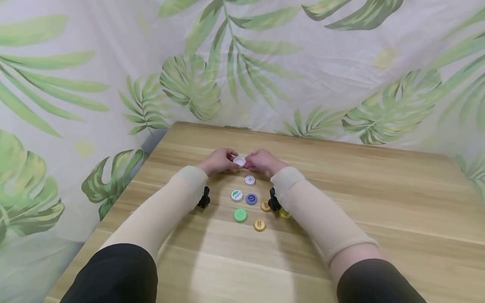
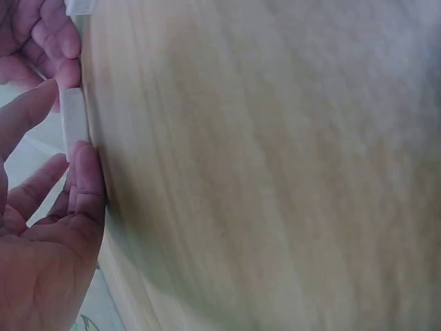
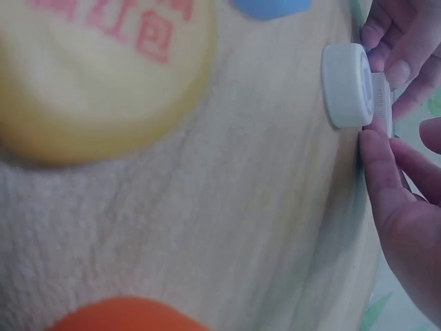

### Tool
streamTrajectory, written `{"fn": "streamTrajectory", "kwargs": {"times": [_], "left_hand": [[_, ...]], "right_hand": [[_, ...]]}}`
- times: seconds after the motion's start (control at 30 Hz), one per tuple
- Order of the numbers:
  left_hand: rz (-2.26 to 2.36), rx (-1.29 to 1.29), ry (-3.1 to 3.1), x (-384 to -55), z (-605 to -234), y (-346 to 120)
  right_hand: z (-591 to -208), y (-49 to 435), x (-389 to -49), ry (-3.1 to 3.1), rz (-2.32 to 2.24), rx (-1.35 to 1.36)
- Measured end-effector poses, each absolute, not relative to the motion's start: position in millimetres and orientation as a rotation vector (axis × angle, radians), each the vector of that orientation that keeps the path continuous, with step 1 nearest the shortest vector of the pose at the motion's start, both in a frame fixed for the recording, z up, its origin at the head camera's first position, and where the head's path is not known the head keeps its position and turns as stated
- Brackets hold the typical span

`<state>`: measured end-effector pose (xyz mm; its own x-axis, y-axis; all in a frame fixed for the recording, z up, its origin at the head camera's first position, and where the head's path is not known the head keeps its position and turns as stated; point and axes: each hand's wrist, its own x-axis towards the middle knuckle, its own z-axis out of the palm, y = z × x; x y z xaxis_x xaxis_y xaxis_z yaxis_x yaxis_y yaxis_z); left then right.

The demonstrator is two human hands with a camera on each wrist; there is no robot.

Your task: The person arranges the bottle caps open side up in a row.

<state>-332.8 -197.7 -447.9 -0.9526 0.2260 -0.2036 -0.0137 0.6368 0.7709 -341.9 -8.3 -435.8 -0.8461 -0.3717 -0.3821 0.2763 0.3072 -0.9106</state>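
Left hand (image 1: 219, 161) and right hand (image 1: 263, 162): fingers of both pinch 1 white bottle cap (image 1: 239, 161); blue-marked cap (image 1: 250, 180) nearby on bench (image 1: 379, 189).

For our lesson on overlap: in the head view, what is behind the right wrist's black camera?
Parts of two caps show: an orange-yellow cap left of the camera, a yellow cap lower right. What it covers is hidden.
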Motion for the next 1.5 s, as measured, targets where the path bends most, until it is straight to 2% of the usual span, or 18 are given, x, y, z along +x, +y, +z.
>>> {"fn": "streamTrajectory", "kwargs": {"times": [0.27,0.57,0.83,1.2,1.5], "left_hand": [[1.023,0.255,2.702,-331.2,-448.6,-203.1],[1.004,0.245,2.71,-330.3,-450.2,-209.5],[1.021,0.253,2.683,-332.9,-444.0,-208.3],[1.063,0.263,2.65,-336.9,-442.5,-203.3],[1.075,0.267,2.63,-335.5,-443.1,-198.7]], "right_hand": [[-439.7,-10.9,-337.4,2.06,-1.546,-0.129],[-434.9,1.5,-327.7,2.222,-1.238,-0.329],[-433.2,12.2,-329.2,2.205,-1.216,-0.368],[-421.1,8.6,-317.4,2.448,-0.68,-0.86],[-419.9,10.0,-315.8,2.534,-0.614,-0.919]]}}
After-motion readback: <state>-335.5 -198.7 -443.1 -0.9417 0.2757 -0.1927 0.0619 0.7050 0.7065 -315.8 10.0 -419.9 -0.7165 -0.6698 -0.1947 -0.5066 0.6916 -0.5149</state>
